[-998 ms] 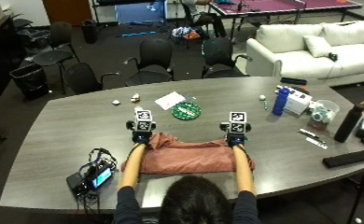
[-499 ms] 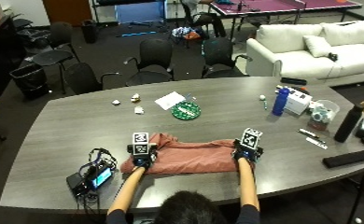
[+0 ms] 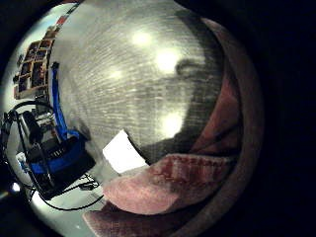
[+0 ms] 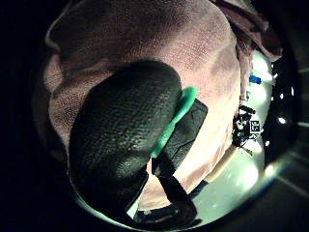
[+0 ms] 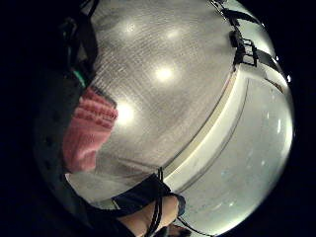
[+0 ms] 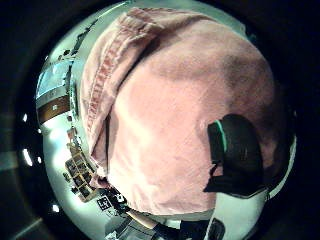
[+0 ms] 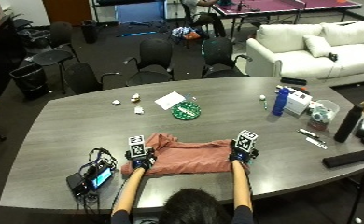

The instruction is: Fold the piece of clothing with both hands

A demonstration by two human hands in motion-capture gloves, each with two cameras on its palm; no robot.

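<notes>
Holding both ends of the garment [image 7: 185, 158], the person has it lying in a wide pinkish-red band on the table [image 7: 76, 121], near the edge closest to them. Left hand [image 7: 142, 160] sits on the left end, right hand [image 7: 240, 154] on the right end, well apart, which looks like the setup for carrying one long edge over the rest in a single fold. Left thumb-side view: a gloved thumb [image 4: 120, 145] is pressed down on cloth that fills the view, so the left hand is probably pinching the fabric, though the fingers underneath are hidden. Right thumb-side view: thumb [image 6: 237, 150] likewise lies on the cloth, with a stitched hem [image 6: 100, 85] running along one side; that seam detail is not readable from above. Right little-finger view shows a bit of ribbed cloth [image 5: 89, 128] held against the glove with bare table beyond, so the right grip is at the very end of the garment. Left little-finger view shows a doubled, thick cloth edge [image 3: 163, 182] raised a little off the table, plus a black-and-blue device [image 3: 54, 158] with cables close by; the outside view puts that device [image 7: 92, 173] just beside the left hand, so the left side has less room to swing. Judged stage: mid-fold, edges gripped, fold not yet laid flat.
</notes>
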